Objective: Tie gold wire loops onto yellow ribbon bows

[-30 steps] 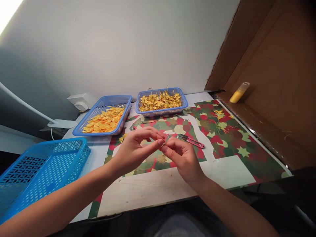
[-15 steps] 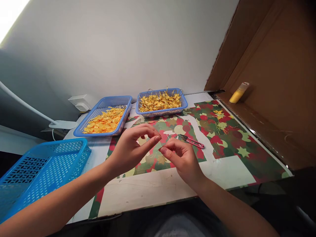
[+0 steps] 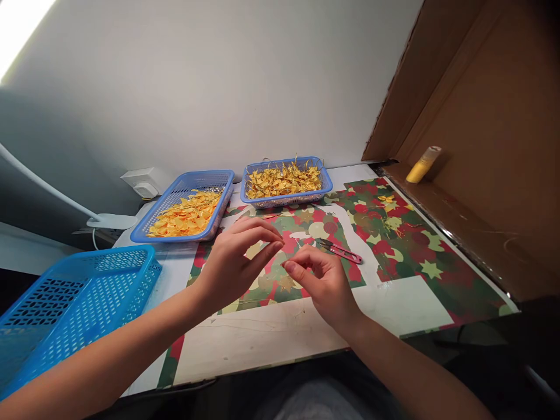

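Note:
My left hand (image 3: 245, 256) hovers over the patterned table cover (image 3: 315, 224), its thumb and fingertips drawn close in a pinch. Facing it, my right hand (image 3: 321, 283) also pinches with thumb and index finger. The fingertips of both hands are a small gap apart. Whatever they hold is too fine or too hidden to make out. Just beyond my right hand lies a pair of thread snips (image 3: 347, 253) with a pink handle and dark blades pointing left.
A blue basket (image 3: 144, 233) of yellow petal-like pieces stands at the back left, another blue basket (image 3: 247, 198) of golden tied pieces beside it. A larger blue basket (image 3: 151, 256) sits left. Yellow scraps (image 3: 394, 221) and a yellow-filled tube (image 3: 423, 164) are right, near a cardboard wall (image 3: 481, 146).
My left hand's fingers have straightened and shifted slightly, with the fingertips still near the thumb. My right hand keeps nearly the same pose. Baskets and snips have not moved.

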`<state>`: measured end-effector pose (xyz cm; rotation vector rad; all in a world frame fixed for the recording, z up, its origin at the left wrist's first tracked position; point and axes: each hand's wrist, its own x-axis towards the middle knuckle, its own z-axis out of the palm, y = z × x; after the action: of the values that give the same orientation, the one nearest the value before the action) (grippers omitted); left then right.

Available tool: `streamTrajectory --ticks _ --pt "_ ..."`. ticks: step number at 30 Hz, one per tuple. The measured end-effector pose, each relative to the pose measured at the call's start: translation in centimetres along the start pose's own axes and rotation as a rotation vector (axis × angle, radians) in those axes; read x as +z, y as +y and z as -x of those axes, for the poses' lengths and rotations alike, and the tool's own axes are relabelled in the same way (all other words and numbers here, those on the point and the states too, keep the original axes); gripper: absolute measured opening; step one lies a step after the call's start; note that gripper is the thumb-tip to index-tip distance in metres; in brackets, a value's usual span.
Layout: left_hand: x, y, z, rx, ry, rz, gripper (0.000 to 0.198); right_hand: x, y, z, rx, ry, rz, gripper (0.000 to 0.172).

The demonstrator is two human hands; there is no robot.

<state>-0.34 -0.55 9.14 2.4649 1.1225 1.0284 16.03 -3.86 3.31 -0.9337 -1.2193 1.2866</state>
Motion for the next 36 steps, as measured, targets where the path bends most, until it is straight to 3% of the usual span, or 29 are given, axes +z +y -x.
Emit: streamTrajectory --ticks 13,16,22,26,28,32,36 --pt "-0.1 -0.4 -0.1 0.019 0.027 0.003 0.013 0.1 0.2 0.1 0.009 -0.005 -0.005 0.015" --pt "-0.2 -0.4 0.0 -0.085 0.002 0.077 0.015 0.1 0.2 0.0 0.008 -0.005 -0.003 0.015" --pt "-0.5 -0.6 0.1 -0.432 -0.024 0.285 0.024 0.0 0.1 -0.1 0.009 0.006 0.007 0.016" --pt "-0.6 -0.3 0.3 -0.641 -0.235 0.443 0.027 -0.2 0.2 0.1 -0.005 0.003 0.009 0.016" --pt "-0.4 0.0 0.4 -0.698 -0.274 0.547 0.027 -0.2 0.3 0.1 -0.015 -0.002 0.009 0.017" --pt "0.1 0.4 0.8 -0.771 -0.236 0.633 0.027 -0.1 0.4 0.1 -0.033 -0.006 0.035 0.020" --pt "0.7 0.5 0.9 -0.756 -0.238 0.736 0.025 0.0 0.4 0.1 -0.037 -0.010 0.063 0.022"
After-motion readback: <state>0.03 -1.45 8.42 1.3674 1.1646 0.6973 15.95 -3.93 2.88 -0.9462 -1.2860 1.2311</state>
